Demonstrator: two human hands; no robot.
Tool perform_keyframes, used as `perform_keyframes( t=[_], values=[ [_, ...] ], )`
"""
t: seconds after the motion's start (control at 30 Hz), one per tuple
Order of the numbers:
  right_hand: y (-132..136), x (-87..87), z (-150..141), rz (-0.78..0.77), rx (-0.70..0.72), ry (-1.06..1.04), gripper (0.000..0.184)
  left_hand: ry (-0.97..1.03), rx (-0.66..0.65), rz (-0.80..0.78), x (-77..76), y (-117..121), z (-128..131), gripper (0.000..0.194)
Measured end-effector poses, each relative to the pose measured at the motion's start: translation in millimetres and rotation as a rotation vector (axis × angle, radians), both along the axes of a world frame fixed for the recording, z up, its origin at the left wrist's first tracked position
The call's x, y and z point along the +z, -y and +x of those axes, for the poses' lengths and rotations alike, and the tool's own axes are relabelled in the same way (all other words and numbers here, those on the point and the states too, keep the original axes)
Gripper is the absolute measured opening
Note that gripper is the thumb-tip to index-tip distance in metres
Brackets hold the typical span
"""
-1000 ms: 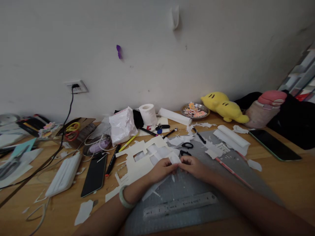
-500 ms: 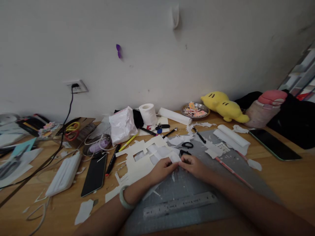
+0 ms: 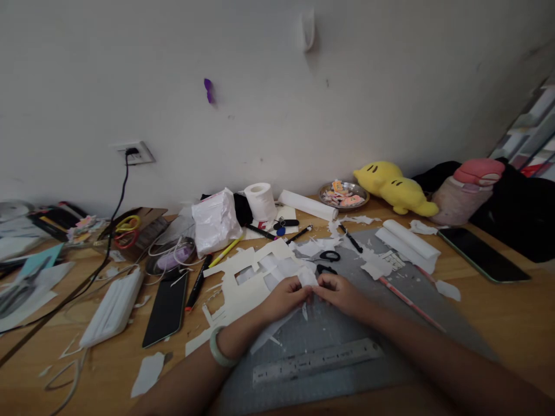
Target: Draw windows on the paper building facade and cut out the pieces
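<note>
Paper [image 3: 307,276], lower centre of frame: left hand [image 3: 285,298] and right hand [image 3: 341,294] pinch it, probably for steadiness. Ruler [image 3: 318,361], below, apparently within reach.

A wooden table [image 3: 515,323] bears a grey mat [image 3: 321,392] and yellow plush toy [image 3: 393,189].

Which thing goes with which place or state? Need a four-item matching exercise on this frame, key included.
Things
1. bracelet
2. white paper piece
3. metal ruler
4. toilet roll

Places or states
A. flat on the grey mat
B. standing upright near the wall
C. around the left wrist
D. in the grip of the left hand and right hand

Pairs: 1-C, 2-D, 3-A, 4-B
</note>
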State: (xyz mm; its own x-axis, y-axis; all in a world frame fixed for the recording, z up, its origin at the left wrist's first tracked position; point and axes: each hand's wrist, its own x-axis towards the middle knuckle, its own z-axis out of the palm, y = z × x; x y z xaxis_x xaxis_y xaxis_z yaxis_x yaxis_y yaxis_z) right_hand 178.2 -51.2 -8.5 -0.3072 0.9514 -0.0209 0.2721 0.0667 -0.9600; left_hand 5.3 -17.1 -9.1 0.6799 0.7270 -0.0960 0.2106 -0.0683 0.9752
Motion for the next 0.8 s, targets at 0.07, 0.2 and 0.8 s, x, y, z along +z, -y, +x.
perform_keyframes(
  t=[0.07, 0.2, 0.8],
  values=[
    [0.0, 0.6, 0.1, 0.001, 0.005, 0.002, 0.030, 0.005, -0.003, -0.008, -1.0, -0.2, -0.1, 0.052],
    [0.5, 3.1, 0.4, 0.001, 0.013, 0.014, 0.029, 0.006, -0.008, -0.012, -1.6, -0.8, -0.3, 0.052],
    [-0.5, -0.3, 2.0, 0.015, 0.007, 0.031, 0.027, -0.045, 0.007, 0.067, -4.9, -0.5, -0.1, 0.042]
  ],
)
